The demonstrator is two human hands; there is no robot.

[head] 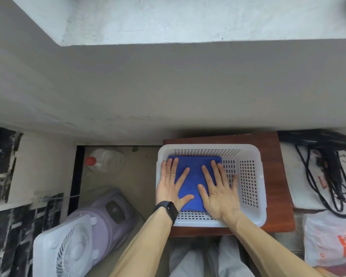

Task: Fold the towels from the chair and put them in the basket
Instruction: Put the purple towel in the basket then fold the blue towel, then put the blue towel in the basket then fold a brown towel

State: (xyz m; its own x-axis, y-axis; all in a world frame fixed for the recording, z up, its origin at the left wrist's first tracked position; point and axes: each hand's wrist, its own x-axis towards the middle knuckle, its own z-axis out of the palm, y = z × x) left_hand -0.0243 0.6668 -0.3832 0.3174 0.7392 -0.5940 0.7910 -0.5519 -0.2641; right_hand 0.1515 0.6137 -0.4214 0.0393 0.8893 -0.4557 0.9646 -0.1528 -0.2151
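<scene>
Towel (pixel 192 176): blue, folded to a flat square, lying on floor of white perforated basket (pixel 262 176), set toward left wall, right part of basket floor bare. Basket on brown wooden surface (pixel 282 186), near rim close to front edge of it. Left hand (pixel 169 188) flat on towel's left side, fingers straight and spread, gripping nothing; ring (pixel 173 174) on one finger, black wristband (pixel 168 210) at wrist. Right hand (pixel 218 193) likewise palm down on towel's right side, fingers splayed, little finger past towel edge over basket floor. Judged step: pressing towel down in basket, this placement near done. No chair or further towels in view, so remaining count unknown. Risks: top layer lifting or unfolding if palms pulled up fast or dragged sideways; fold bunching against left wall if pushed further that way; basket tipping or sliding off front edge if weight put on near rim by wrists. Fan (pixel 68 250) and bottle (pixel 104 160) on floor at left, in path of a fall to that side.
</scene>
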